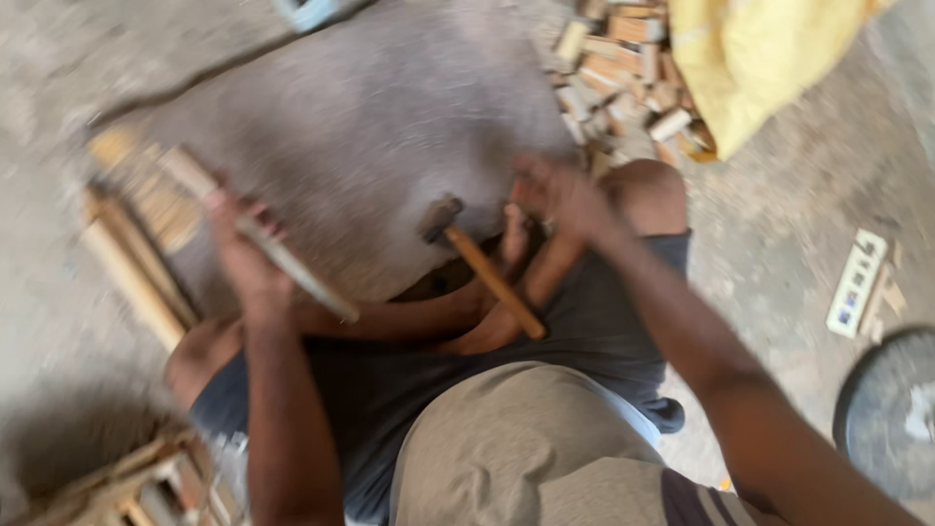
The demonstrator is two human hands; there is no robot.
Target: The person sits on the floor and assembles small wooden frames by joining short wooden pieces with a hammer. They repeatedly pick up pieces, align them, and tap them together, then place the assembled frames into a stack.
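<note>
Wooden strip (273,248), pale and blurred: lying gripped in the left hand (243,253), fingers wrapping it, left of the lap. Hammer (487,273) resting across the crossed legs. Right hand (565,200) hovering far of it, finger spread unclear. Wood offcuts (623,73) lying far right.

I sit on a rough grey concrete floor (370,107). A hammer (484,265) with a wooden handle lies by my crossed feet. A heap of small wood blocks (623,73) lies beside a yellow sack (755,58). Long wooden strips (131,268) lie at my left, and a round dark lid (891,414) at my right.
</note>
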